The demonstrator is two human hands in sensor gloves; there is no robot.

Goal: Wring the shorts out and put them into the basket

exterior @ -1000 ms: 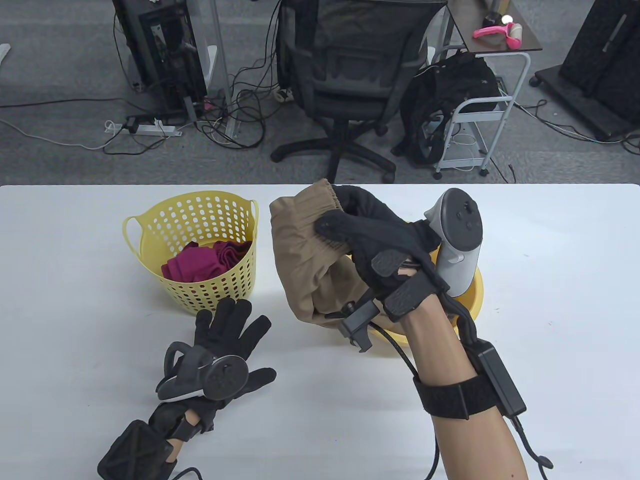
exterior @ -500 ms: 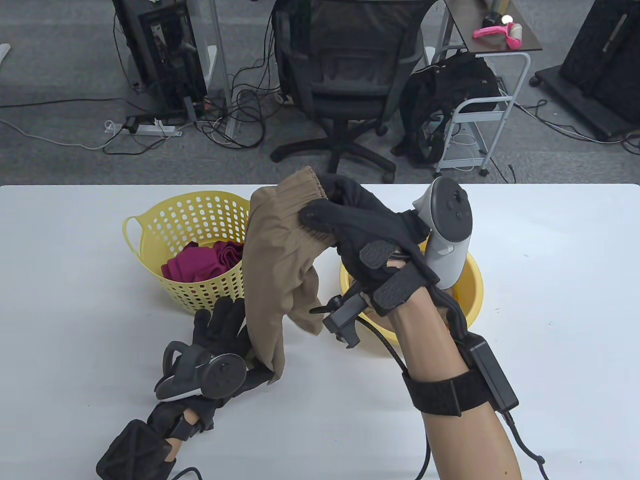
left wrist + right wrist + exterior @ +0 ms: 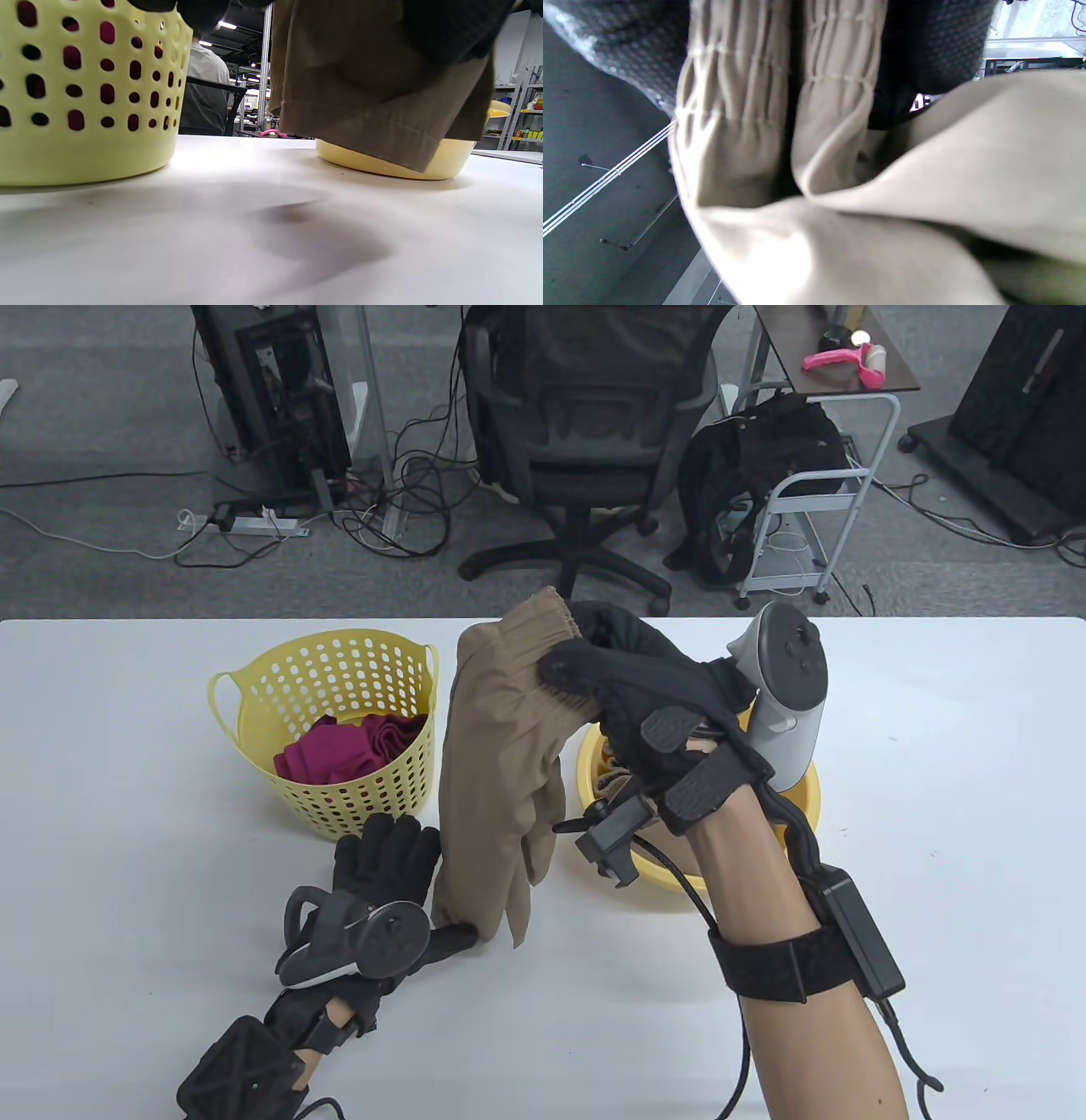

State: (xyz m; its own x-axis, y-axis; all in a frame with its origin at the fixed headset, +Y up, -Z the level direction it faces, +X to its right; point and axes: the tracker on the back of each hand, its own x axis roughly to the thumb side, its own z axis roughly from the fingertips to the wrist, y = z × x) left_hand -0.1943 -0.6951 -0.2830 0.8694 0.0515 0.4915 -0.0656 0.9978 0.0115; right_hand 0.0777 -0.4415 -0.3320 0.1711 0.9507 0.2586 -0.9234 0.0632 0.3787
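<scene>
Your right hand (image 3: 645,704) is gripping the tan shorts (image 3: 496,780) by the waistband, dangling them between the yellow basket (image 3: 339,678) and basin (image 3: 797,797). Your left hand (image 3: 382,882), fingers straight, is touching their hem. No readable writing is showing.

White table (image 3: 933,814) — yellow perforated basket (image 3: 339,806), yellow basin (image 3: 802,802) on it, well apart.

No text, label, brand, number or sign can be read on anything here, neither on the shorts (image 3: 496,780), the basket (image 3: 339,678), the gloves and trackers, nor on the blurred shelves behind.
</scene>
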